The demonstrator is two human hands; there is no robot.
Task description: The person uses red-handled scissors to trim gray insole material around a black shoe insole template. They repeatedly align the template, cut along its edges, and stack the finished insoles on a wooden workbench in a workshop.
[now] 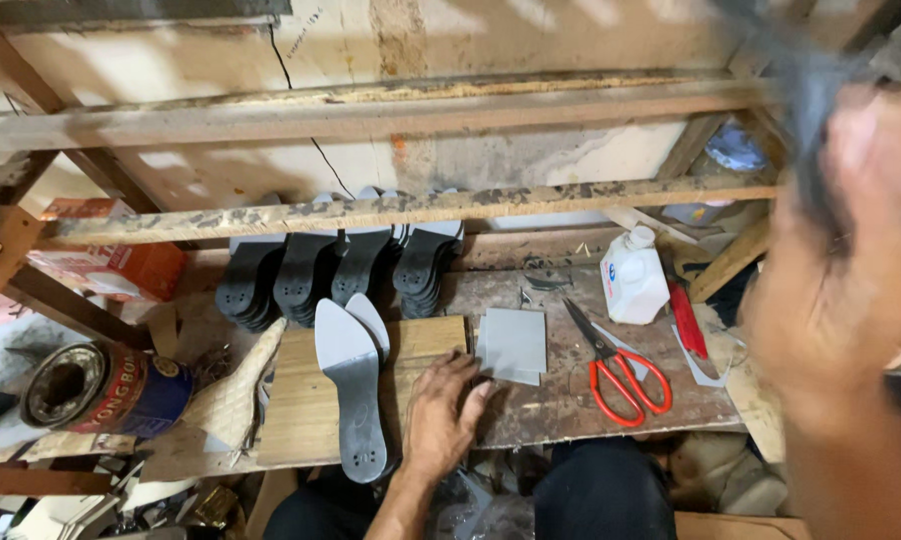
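My left hand (pixel 441 415) lies flat on a pale wooden board (pixel 301 400), palm down and holding nothing. Its fingertips touch the edge of a small stack of grey square sheets (pixel 514 345). Just left of the hand, two grey pointed shoe insoles (pixel 351 390) lie overlapped on the board. My right hand (pixel 841 280) is raised very close to the camera at the right and is badly blurred. A dark smear sits above it, and I cannot make out its fingers or whether it holds anything.
Stacks of dark insoles (pixel 341 270) lean under a wooden rail at the back. Red-handled scissors (pixel 621 375), a white plastic bottle (pixel 633 280) and a red-handled tool (pixel 688 320) lie to the right. A tin can (pixel 101 385) lies on its side at the left, beside an orange box (pixel 121 265).
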